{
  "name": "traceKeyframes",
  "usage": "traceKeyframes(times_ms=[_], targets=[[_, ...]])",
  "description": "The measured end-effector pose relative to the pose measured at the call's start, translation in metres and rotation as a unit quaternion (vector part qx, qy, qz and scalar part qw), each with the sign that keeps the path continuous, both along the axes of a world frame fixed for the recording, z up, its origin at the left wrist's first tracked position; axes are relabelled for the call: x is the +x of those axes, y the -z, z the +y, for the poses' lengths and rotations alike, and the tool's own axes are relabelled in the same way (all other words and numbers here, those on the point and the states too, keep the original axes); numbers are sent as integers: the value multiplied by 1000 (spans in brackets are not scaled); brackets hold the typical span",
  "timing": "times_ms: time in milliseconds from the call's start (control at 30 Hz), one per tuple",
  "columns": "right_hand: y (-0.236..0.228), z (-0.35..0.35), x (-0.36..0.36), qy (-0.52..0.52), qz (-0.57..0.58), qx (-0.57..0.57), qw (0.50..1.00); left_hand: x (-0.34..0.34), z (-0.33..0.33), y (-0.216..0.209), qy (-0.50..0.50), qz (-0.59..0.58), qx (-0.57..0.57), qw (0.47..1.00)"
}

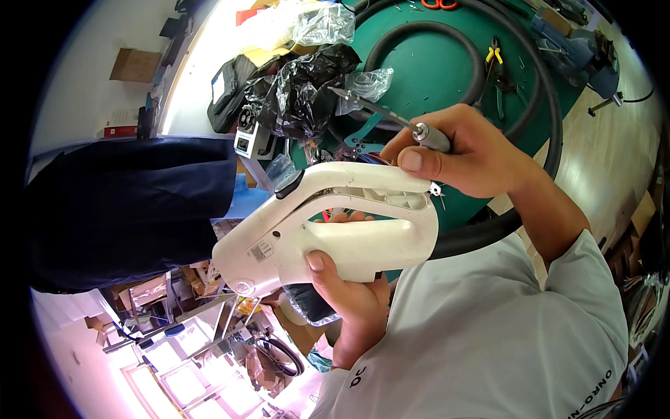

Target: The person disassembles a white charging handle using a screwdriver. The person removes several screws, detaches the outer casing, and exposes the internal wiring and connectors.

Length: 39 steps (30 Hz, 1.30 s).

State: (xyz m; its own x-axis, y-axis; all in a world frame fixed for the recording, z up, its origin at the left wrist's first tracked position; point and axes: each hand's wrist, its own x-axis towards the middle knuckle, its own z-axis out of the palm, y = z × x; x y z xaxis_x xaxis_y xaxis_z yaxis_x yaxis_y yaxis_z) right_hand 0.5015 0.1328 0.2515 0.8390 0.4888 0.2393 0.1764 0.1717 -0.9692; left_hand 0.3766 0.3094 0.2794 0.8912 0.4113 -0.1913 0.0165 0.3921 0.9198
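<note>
My left hand (349, 286) is wrapped round the grip of a white charging gun (377, 244), thumb on its near side and fingers behind. A seam along the gun's upper handle gapes, and ribs show inside it. From the handle's right end runs a thick black cable (481, 234). In my right hand (474, 150) is a screwdriver (433, 137) with a grey handle. Its thin shaft points up and left, away from the gun. The right thumb and fingers are just above the gun's upper edge; whether they touch it I cannot tell.
The cable coils over a green mat (426, 56). Pliers with yellow handles (494, 54) and red-handled scissors (440, 3) lie there. Black plastic bags (307, 91) are heaped at the back. A blue vise (576, 49) stands far right. Dark navy cloth (132, 209) fills the left.
</note>
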Motion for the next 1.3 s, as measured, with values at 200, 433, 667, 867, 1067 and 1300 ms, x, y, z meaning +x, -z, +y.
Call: traceKeyframes(times_ms=[200, 433, 667, 867, 1067, 1300], targets=[[-8, -4, 1, -66, 55, -5, 996, 0, 2, 1, 46, -20, 9, 999], [-6, 6, -5, -11, 25, 23, 999, 5, -4, -1, -28, 17, 3, 999], [-5, 6, 5, -20, 90, 12, 996, 11, -12, -8, -50, 49, 21, 997], [-3, 4, 9, -29, 144, 2, 989, 17, -11, -9, -33, 37, 55, 997], [-11, 6, 11, -4, 153, -4, 988, 14, -1, -8, -18, 5, 19, 1000], [-4, 8, 4, 5, 120, 8, 993, 11, -6, -4, -40, 2, 11, 999]])
